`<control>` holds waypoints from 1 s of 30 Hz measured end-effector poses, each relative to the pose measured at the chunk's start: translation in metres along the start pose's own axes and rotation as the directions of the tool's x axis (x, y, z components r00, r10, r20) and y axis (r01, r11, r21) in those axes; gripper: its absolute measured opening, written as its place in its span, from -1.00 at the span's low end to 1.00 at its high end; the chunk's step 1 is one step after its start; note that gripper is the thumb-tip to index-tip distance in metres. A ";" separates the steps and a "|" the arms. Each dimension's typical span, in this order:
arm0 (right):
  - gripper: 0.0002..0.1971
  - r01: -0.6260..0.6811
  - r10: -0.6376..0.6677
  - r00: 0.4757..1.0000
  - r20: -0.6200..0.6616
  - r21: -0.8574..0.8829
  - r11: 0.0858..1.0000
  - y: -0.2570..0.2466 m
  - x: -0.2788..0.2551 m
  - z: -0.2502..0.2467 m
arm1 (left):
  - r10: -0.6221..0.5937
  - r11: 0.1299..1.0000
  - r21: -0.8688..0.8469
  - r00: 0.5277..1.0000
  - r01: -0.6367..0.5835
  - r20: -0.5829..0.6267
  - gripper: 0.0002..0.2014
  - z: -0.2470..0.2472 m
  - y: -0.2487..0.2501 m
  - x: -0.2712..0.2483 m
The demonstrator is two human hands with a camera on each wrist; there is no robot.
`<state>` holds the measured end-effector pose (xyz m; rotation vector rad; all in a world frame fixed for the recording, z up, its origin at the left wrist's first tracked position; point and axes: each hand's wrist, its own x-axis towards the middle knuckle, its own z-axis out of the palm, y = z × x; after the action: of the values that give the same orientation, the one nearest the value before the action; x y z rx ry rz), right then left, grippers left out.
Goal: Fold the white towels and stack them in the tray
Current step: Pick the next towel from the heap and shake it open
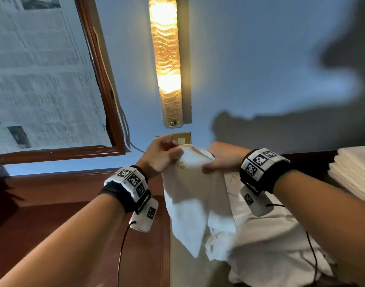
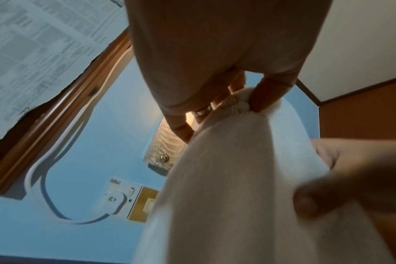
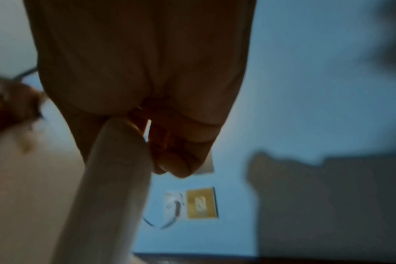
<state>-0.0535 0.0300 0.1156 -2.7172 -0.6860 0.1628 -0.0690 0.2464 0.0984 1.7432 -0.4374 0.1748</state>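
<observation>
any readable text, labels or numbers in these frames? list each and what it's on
Nothing can be read in full.
Gold lettering on the held white towel: partly creased and blurred, unreadable.
Newsprint sheets in the brown wooden frame: columns of print, too small and blurred.
Black-and-white square marker tags on the wrist bands: patterns only, no words.
Gold wall switch plate: no legible marking.

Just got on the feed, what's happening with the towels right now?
A person holds one white towel up in the air. The left hand and right hand each pinch its top edge, and the rest hangs down. Loose white cloth lies below, and a folded stack sits at the right. No tray is in view.
</observation>
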 end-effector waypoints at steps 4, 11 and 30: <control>-0.85 -0.057 0.059 0.998 -0.020 0.111 0.992 0.043 0.018 0.035 | 0.048 0.999 0.020 0.997 -0.047 -0.054 -0.88 -0.006 0.003 0.020; -0.77 -0.141 0.336 0.875 -0.349 0.480 0.866 0.092 0.020 0.029 | -0.114 0.992 0.061 0.993 0.114 0.010 -0.79 -0.028 -0.014 0.040; -0.74 -0.025 0.440 0.695 -0.568 0.592 0.805 -0.080 0.011 0.055 | 0.146 0.920 0.304 0.937 -0.246 0.317 -0.48 -0.157 -0.012 -0.021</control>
<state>-0.0900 0.1173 0.0910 -2.0404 -0.0174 -0.5090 -0.0645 0.4040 0.1147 2.0734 -0.8418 0.1461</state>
